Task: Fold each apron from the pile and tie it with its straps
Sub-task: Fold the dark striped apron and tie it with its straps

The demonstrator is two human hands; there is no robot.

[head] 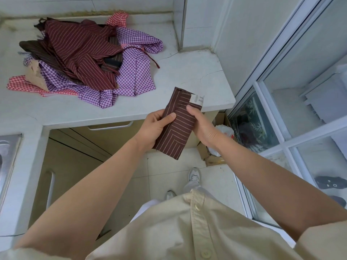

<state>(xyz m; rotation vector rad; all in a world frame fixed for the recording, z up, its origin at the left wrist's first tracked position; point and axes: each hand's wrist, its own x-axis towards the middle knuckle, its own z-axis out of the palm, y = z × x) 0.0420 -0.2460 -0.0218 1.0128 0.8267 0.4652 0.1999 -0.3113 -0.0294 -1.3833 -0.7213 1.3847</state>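
While the folded brown striped apron (178, 126) hung in the air just off the counter (197, 76) edge, the left hand (155, 128) and right hand (202, 126) grasped its two sides, thumbs on top and other fingers hidden behind. No strap showed. Tying would likely need one hand pinching the folds tight. The pile (84, 59) lay well apart.

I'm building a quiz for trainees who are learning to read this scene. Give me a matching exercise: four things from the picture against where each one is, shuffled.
Things:
1 folded striped apron
2 apron pile
3 cardboard box
4 steel sink

Places:
A on the floor
B gripped by the left hand and right hand
C set into the countertop at the left edge
D heaped on the countertop

Pairs: 1-B, 2-D, 3-A, 4-C
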